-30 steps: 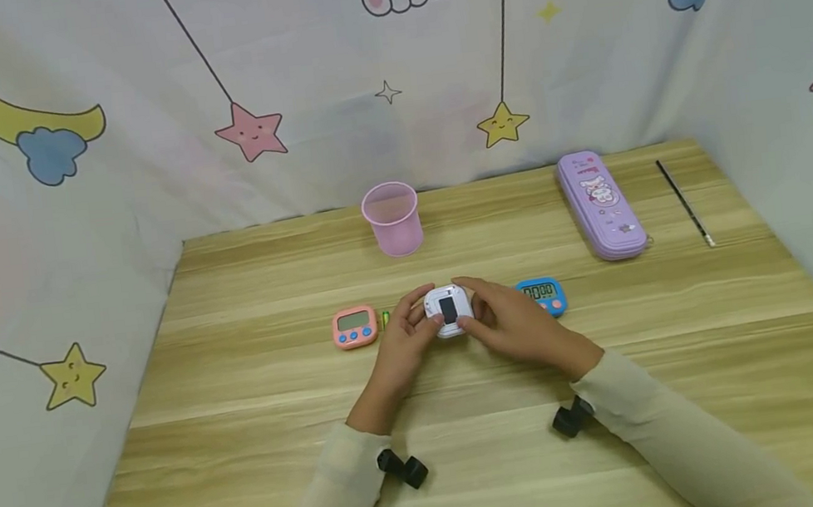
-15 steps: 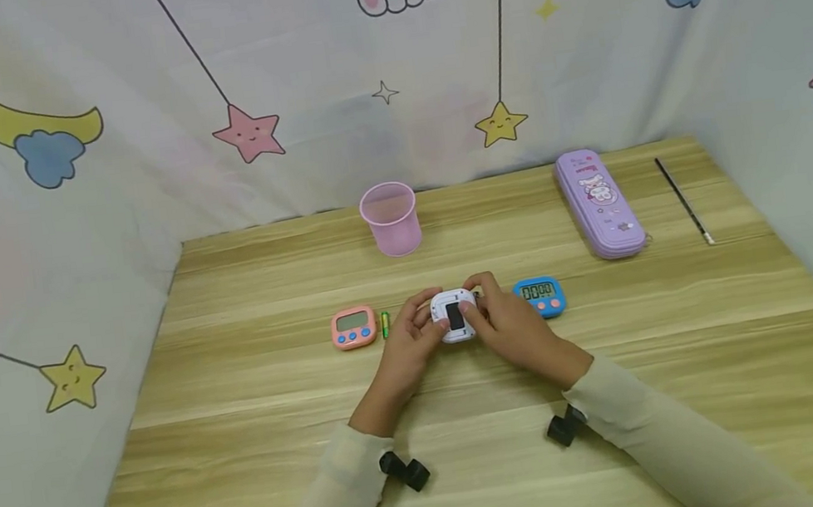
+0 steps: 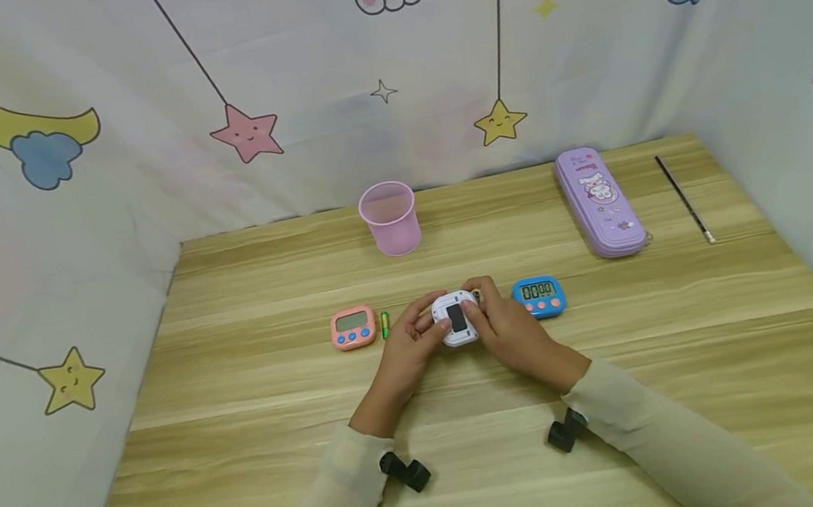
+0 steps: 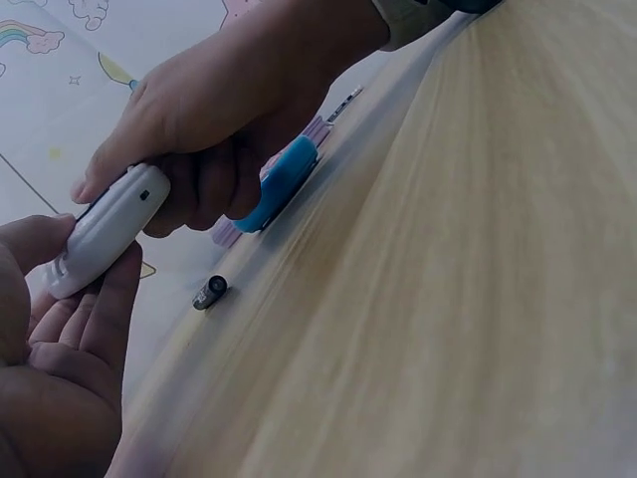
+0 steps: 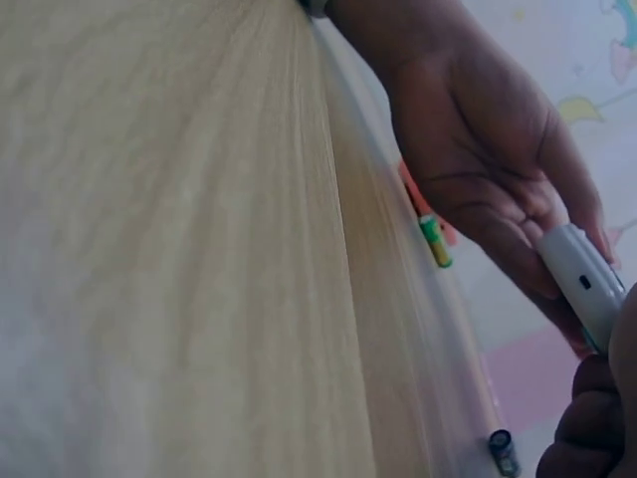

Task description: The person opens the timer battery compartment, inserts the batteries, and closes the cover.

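Above the table (image 3: 476, 463), between the pink timer (image 3: 353, 327) and blue timer (image 3: 539, 297), I am seeing the left hand (image 3: 408, 345) and right hand (image 3: 515, 333) pinching the white device (image 3: 457, 319) from both sides, and I am judging it light, stiff, slightly slippery, best held by its edges.

Wood-grain tabletop (image 3: 476, 463) is carrying: pink cup (image 3: 397, 234), purple pencil case (image 3: 603, 206), pencil (image 3: 685, 198), pink timer (image 3: 353, 328), green battery (image 3: 385, 324), dark battery (image 4: 210, 292), blue timer (image 3: 541, 297).

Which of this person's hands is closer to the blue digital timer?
The right. The right hand is close by the left side of the blue digital timer; the left hand is farther left, across the white device both hands hold.
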The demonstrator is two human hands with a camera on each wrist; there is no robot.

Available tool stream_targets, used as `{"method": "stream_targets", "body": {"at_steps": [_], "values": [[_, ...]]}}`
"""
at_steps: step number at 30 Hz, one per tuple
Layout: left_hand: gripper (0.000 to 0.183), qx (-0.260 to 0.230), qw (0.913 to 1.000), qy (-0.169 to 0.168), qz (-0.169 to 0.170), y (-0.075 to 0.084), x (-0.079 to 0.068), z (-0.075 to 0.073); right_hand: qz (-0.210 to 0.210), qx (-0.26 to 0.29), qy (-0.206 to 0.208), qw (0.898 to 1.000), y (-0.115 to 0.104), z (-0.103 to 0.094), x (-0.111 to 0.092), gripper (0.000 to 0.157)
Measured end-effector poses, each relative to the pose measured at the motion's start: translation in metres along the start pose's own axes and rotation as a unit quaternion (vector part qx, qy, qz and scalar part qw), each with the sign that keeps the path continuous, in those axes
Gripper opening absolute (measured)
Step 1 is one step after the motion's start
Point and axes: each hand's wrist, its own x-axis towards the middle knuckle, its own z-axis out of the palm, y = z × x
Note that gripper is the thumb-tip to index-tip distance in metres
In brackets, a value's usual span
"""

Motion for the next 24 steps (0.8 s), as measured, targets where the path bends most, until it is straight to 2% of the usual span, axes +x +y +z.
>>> {"method": "stream_targets", "body": {"at_steps": [10, 24], "values": [[0.046, 0.019, 0.9998, -0.001, 0.004, -0.0032, -0.0001, -0.0018, -0.008, -0.021, 0.025, 0.999, -0.0018, 0.0042, -0.0013, 0.030], [0.045, 0.008, 1.0000, -0.003, 0.003, -0.0037, -0.0001, -0.0036, -0.008, 0.001, 0.026, 1.000, -0.0056, 0.0028, -0.0008, 0.027]]}}
